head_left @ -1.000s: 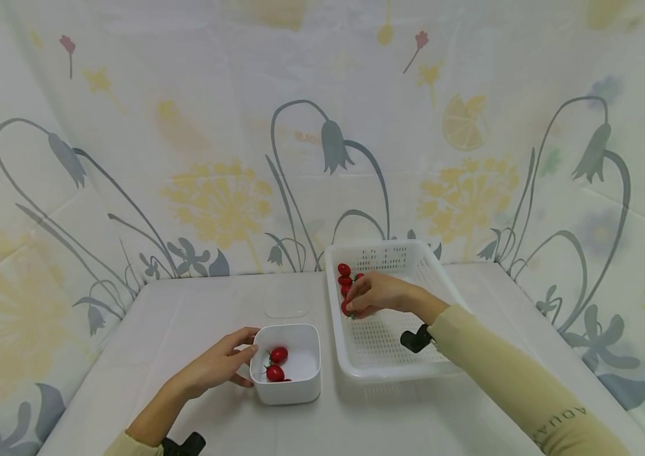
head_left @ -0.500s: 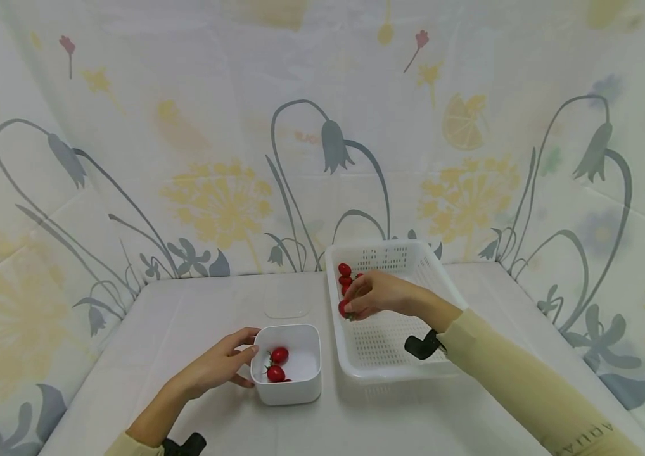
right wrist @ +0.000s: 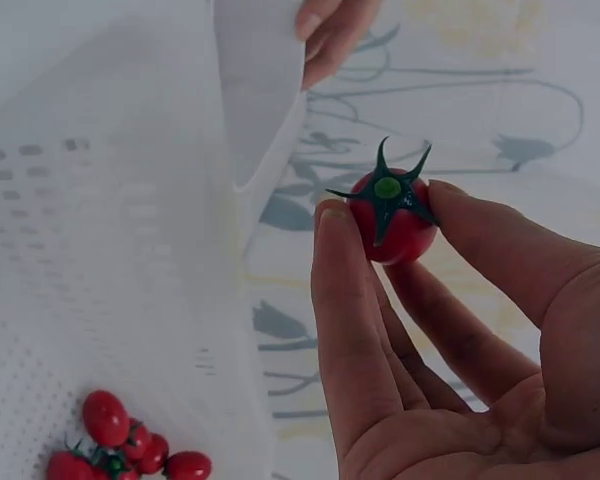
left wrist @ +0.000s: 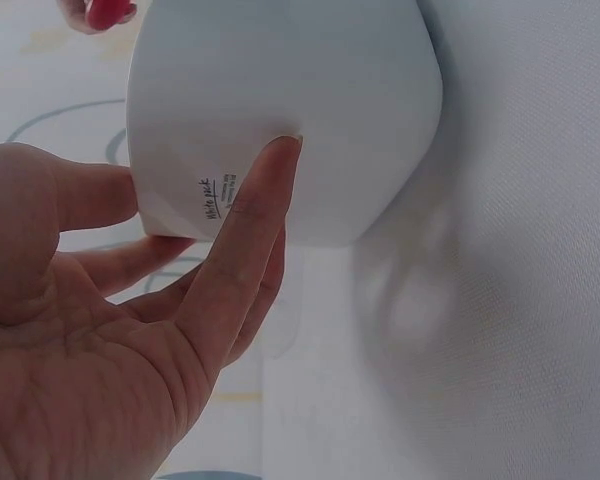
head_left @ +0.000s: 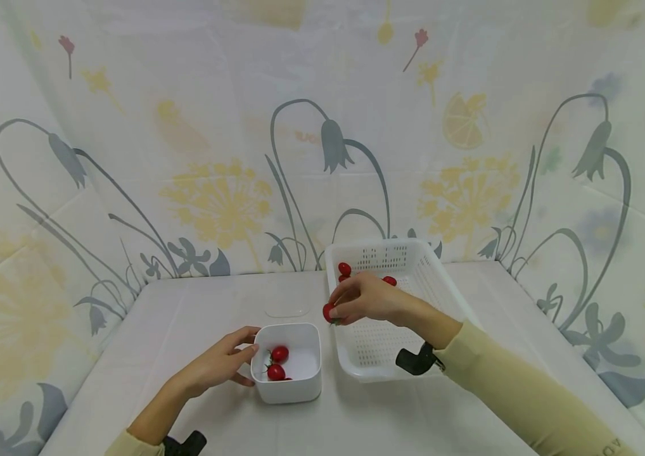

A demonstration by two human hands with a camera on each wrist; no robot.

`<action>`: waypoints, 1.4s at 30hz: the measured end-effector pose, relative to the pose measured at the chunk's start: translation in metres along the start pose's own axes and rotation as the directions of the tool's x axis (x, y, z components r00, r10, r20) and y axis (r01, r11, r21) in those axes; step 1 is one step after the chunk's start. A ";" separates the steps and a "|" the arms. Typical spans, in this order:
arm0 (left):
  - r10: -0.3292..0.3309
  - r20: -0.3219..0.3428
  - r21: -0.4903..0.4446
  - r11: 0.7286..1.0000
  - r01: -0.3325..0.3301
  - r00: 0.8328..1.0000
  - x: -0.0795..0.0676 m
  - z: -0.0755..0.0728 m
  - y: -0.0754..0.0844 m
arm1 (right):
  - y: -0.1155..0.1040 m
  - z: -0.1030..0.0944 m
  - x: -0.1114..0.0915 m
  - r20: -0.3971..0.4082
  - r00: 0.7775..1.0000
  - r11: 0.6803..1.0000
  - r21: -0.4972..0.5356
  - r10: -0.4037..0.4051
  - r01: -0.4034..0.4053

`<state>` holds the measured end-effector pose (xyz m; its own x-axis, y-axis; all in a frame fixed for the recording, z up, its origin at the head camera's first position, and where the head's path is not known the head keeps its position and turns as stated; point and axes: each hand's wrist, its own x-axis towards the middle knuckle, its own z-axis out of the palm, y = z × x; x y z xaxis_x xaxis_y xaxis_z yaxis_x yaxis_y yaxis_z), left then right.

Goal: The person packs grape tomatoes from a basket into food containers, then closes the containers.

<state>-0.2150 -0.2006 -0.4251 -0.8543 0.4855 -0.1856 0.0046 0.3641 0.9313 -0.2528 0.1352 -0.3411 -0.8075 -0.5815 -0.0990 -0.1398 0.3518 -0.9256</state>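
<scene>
My right hand [head_left: 365, 297] pinches a red cherry tomato [right wrist: 400, 225] with a green calyx between thumb and fingertips. It is over the left rim of the white perforated basket [head_left: 453, 285]. My left hand [head_left: 220, 361] touches the outer left side of a small white square container [head_left: 291, 392], its thumb at the rim and fingers along the wall. Cherry tomatoes [head_left: 275, 372] lie inside this container, partly hidden by its front wall. In the left wrist view, one extended finger rests on the container's wall [left wrist: 350, 100] near printed lettering.
Several more cherry tomatoes [right wrist: 105, 418] lie in the basket, some hidden behind my right hand in the head view. Behind the container a clear, flat lid-like piece [head_left: 286, 311] lies on the white-covered table [head_left: 197, 304]. A flower-printed sheet [head_left: 220, 126] stands around the table.
My right hand has lifted the cherry tomato and moved it left to the basket's rim. Another tomato in the basket has come into view behind the hand. My left hand has stayed still.
</scene>
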 end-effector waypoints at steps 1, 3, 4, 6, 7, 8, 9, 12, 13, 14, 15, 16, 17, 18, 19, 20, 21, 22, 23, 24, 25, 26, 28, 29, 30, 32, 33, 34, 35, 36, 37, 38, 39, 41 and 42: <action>-0.001 -0.001 -0.001 1.000 0.001 1.000 0.000 0.000 0.000 | -0.001 0.002 0.000 -0.007 1.000 1.000 -0.006 -0.005 0.005; -0.001 -0.002 0.000 1.000 0.001 1.000 0.000 0.000 0.000 | -0.004 0.007 0.000 -0.021 1.000 1.000 -0.014 -0.014 0.014; -0.001 -0.002 0.001 1.000 0.001 1.000 0.000 0.000 -0.001 | -0.005 0.009 -0.001 -0.026 1.000 1.000 -0.017 -0.016 0.015; -0.001 -0.003 0.002 1.000 0.001 1.000 0.001 -0.001 -0.001 | -0.008 0.013 -0.001 -0.034 0.999 1.000 -0.017 -0.015 0.014; -0.001 -0.003 0.002 1.000 0.001 1.000 0.001 -0.001 -0.001 | -0.010 0.015 -0.001 -0.034 0.999 1.000 -0.016 -0.017 0.017; -0.001 -0.003 0.003 1.000 0.001 1.000 0.001 -0.001 -0.001 | -0.011 0.018 -0.001 -0.034 0.999 1.000 -0.012 -0.019 0.019; -0.001 -0.004 0.003 1.000 0.001 1.000 0.001 -0.001 -0.002 | -0.012 0.020 -0.001 -0.034 0.999 1.000 -0.008 -0.021 0.021; -0.003 -0.005 0.003 1.000 0.003 1.000 0.000 -0.001 -0.002 | -0.015 0.026 0.000 -0.039 0.999 0.999 0.016 -0.028 0.029; -0.004 -0.005 0.002 1.000 0.004 1.000 0.000 -0.001 -0.002 | -0.015 0.028 0.000 -0.043 0.999 0.999 0.020 -0.030 0.031; -0.006 -0.005 0.002 1.000 0.006 1.000 0.001 -0.001 -0.001 | -0.016 0.031 0.000 -0.045 0.999 0.999 0.021 -0.031 0.032; -0.008 -0.007 0.002 1.000 0.008 1.000 0.001 0.000 -0.001 | -0.016 0.033 0.000 -0.043 0.998 0.999 0.021 -0.034 0.035; -0.011 -0.008 0.001 1.000 0.011 1.000 0.001 0.000 -0.001 | -0.016 0.036 0.001 -0.041 0.998 0.999 0.023 -0.036 0.037; -0.014 -0.010 0.002 1.000 0.014 1.000 0.001 0.000 -0.001 | -0.016 0.039 0.001 -0.038 0.999 0.999 0.019 -0.039 0.039; -0.016 -0.012 0.003 1.000 0.016 1.000 0.001 0.000 -0.001 | -0.015 0.042 0.002 -0.034 0.998 0.999 0.010 -0.043 0.044; -0.019 -0.014 0.004 1.000 0.019 1.000 0.001 0.000 -0.001 | -0.015 0.045 0.003 -0.029 0.998 0.999 0.000 -0.048 0.048; -0.019 -0.014 0.005 1.000 0.019 1.000 0.001 0.000 -0.001 | -0.014 0.049 0.004 -0.026 0.998 0.998 -0.013 -0.054 0.054; -0.020 -0.013 0.006 1.000 0.020 1.000 0.001 0.000 0.000 | -0.013 0.052 0.005 -0.025 0.998 0.998 -0.029 -0.058 0.057; -0.021 -0.012 0.007 1.000 0.021 1.000 0.001 0.000 0.000 | -0.013 0.056 0.006 -0.029 0.998 0.997 -0.056 -0.062 0.060; -0.019 -0.009 0.008 1.000 0.019 1.000 0.001 0.000 0.000 | -0.012 0.059 0.007 -0.034 0.997 0.995 -0.084 -0.064 0.061; -0.017 -0.007 0.008 1.000 0.018 1.000 0.000 0.000 0.000 | -0.011 0.063 0.008 -0.038 0.997 0.992 -0.110 -0.068 0.063; -0.015 -0.004 0.007 1.000 0.015 1.000 0.000 -0.001 0.000 | -0.009 0.066 0.010 -0.045 0.997 0.989 -0.135 -0.071 0.064; -0.012 -0.002 0.005 1.000 0.012 1.000 0.000 -0.001 0.000 | -0.008 0.069 0.012 -0.053 0.996 0.985 -0.160 -0.071 0.062; -0.008 0.000 0.001 1.000 0.008 1.000 -0.001 -0.001 0.000 | -0.007 0.074 0.016 -0.059 0.995 0.978 -0.202 -0.075 0.062; -0.005 0.001 -0.002 1.000 0.005 1.000 -0.001 -0.001 0.000 | -0.005 0.076 0.018 -0.059 0.995 0.976 -0.211 -0.075 0.061; -0.003 0.001 -0.004 1.000 0.004 1.000 0.000 -0.001 -0.001 | -0.004 0.079 0.019 -0.057 0.996 0.974 -0.220 -0.075 0.061; -0.002 0.001 -0.006 1.000 0.002 1.000 0.000 -0.001 -0.001 | -0.001 0.083 0.023 -0.056 0.996 0.969 -0.243 -0.067 0.052; -0.001 0.002 -0.005 1.000 0.001 1.000 0.000 -0.001 -0.001 | 0.001 0.086 0.025 -0.054 0.997 0.967 -0.250 -0.062 0.046; 0.002 0.006 -0.006 1.000 -0.002 1.000 0.000 -0.001 -0.001 | 0.002 0.088 0.027 -0.053 0.997 0.966 -0.257 -0.055 0.039; 0.005 0.007 -0.008 1.000 -0.005 1.000 0.000 -0.001 0.000 | 0.004 0.091 0.029 -0.054 0.997 0.963 -0.268 -0.049 0.032; 0.008 0.009 -0.008 1.000 -0.007 1.000 -0.001 -0.001 0.000 | 0.005 0.093 0.030 -0.055 0.998 0.960 -0.278 -0.044 0.027; 0.011 0.011 -0.008 1.000 -0.011 1.000 -0.001 -0.001 0.000 | 0.006 0.096 0.032 -0.056 0.998 0.957 -0.290 -0.040 0.023; 0.015 0.014 -0.011 1.000 -0.015 1.000 -0.001 -0.001 0.000 | 0.007 0.099 0.034 -0.057 0.998 0.954 -0.300 -0.039 0.020; 0.018 0.016 -0.013 1.000 -0.017 1.000 -0.002 -0.001 0.001 | 0.008 0.102 0.035 -0.059 0.998 0.951 -0.309 -0.038 0.018; 0.021 0.018 -0.021 1.000 -0.021 1.000 -0.003 0.000 0.001 | 0.009 0.108 0.038 -0.063 0.997 0.941 -0.337 -0.036 0.012; 0.024 0.020 -0.024 0.999 -0.023 1.000 -0.003 0.000 0.001 | 0.009 0.111 0.039 -0.065 0.997 0.935 -0.355 -0.036 0.011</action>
<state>-0.2126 -0.2014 -0.4236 -0.8432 0.5101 -0.1698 0.0118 0.3333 0.9427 -0.2225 0.0345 -0.3941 -0.8374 -0.5450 -0.0414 -0.3429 0.5830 -0.7366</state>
